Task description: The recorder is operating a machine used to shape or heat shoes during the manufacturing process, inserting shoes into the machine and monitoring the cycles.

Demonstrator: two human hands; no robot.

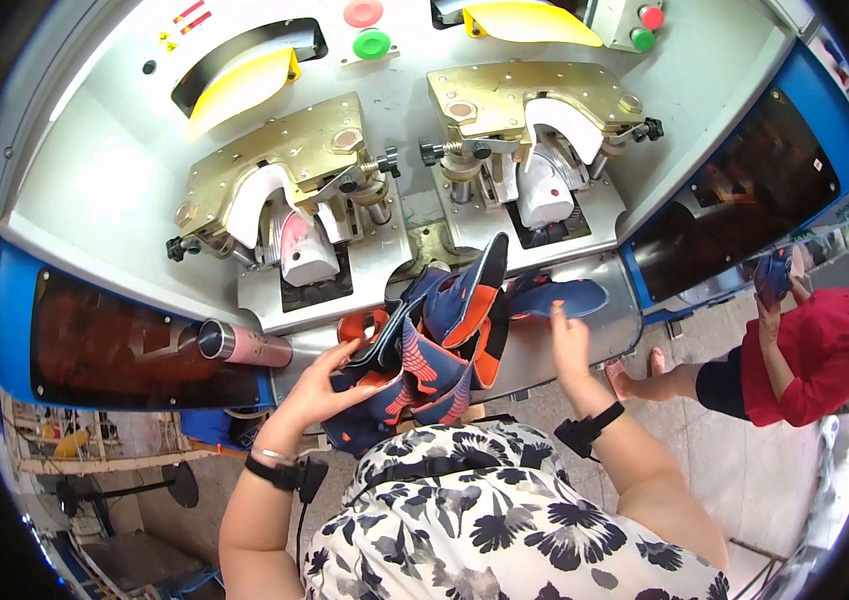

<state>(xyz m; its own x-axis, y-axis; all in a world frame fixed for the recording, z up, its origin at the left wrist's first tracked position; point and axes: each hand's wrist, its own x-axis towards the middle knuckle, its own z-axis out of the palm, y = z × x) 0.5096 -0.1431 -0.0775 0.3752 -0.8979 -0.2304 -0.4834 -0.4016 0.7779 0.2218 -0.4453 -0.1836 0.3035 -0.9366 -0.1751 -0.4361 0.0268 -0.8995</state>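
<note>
Several navy blue and orange shoe uppers [430, 365] are heaped in front of me on the metal ledge, some leaning upright against one another. On the left side of the heap, my left hand [322, 388] has its thumb and fingers wide around a dark-collared upper, gripping it. My right hand [571, 348] is at the right, its fingertips on the near edge of a flatter blue shoe upper [562, 296]; its thumb is partly hidden. Beyond the ledge, two moulding stations hold a left form [306, 250] and a right form [544, 192], both white and bare.
A pink tumbler [244, 344] lies on its side at the left of the ledge [599, 338]. Brass clamp plates [279, 150] overhang the forms. Green button [371, 44] and yellow guards [244, 88] are on the machine. At right, a person in red [824, 350] holds a dark blue item.
</note>
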